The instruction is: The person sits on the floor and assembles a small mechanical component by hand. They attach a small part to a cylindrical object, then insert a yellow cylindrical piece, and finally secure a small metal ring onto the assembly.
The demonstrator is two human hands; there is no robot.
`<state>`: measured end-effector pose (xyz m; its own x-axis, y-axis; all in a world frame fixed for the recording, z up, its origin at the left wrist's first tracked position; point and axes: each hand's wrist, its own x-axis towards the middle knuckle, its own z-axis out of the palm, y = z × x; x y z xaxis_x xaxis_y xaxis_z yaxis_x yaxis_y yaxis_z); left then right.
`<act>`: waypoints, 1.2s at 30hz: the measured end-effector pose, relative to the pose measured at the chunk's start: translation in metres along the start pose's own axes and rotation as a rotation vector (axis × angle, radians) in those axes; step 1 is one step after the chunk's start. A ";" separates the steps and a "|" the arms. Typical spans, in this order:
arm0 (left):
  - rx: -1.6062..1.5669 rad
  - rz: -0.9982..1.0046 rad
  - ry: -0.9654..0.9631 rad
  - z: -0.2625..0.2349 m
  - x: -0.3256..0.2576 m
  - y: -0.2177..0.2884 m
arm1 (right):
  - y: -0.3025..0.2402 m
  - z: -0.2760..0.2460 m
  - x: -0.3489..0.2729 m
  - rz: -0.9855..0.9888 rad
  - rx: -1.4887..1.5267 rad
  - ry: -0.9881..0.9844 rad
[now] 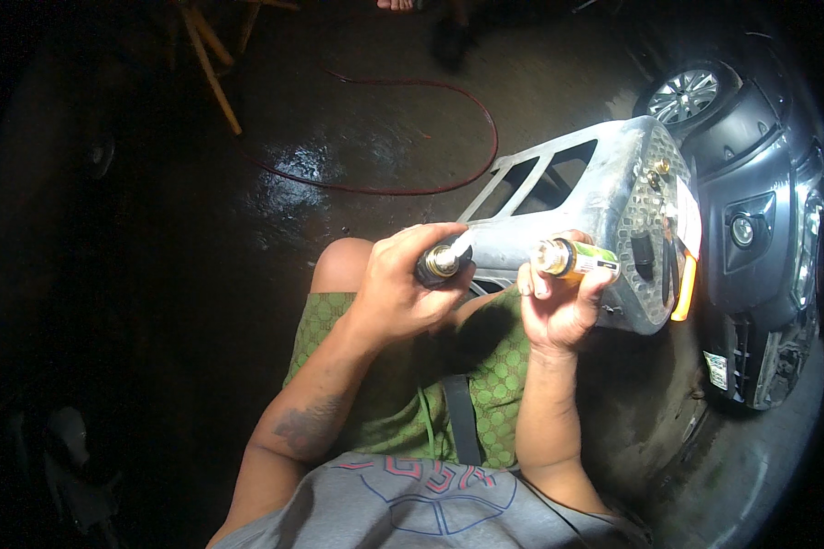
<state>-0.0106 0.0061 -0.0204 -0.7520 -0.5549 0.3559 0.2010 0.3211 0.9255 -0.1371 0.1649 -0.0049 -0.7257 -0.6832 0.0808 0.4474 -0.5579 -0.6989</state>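
Grey printed shirt [421, 503], green patterned shorts [494, 366], tattooed forearm [307, 425].

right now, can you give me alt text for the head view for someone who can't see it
A seated person holds a small dark fitting with a brass end in the left hand and a green and white tube in the right hand, over green shorts. Beyond lie a grey metal housing, a red hose on wet floor, and a dark car.
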 end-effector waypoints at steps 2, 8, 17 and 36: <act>0.119 0.088 0.005 -0.001 0.001 0.000 | 0.001 0.002 0.000 -0.010 -0.136 0.007; 0.343 0.178 0.047 -0.002 0.000 0.000 | 0.001 0.006 -0.002 0.010 -0.061 0.064; 0.537 0.227 0.058 -0.008 0.001 0.003 | 0.002 0.004 -0.004 -0.023 -0.180 0.056; 0.578 0.155 -0.003 -0.005 0.001 0.003 | 0.004 0.023 -0.004 -0.110 -0.630 0.021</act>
<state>-0.0076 0.0031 -0.0167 -0.7431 -0.4664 0.4799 -0.0653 0.7642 0.6416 -0.1205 0.1552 0.0081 -0.7625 -0.6252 0.1665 -0.0186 -0.2361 -0.9716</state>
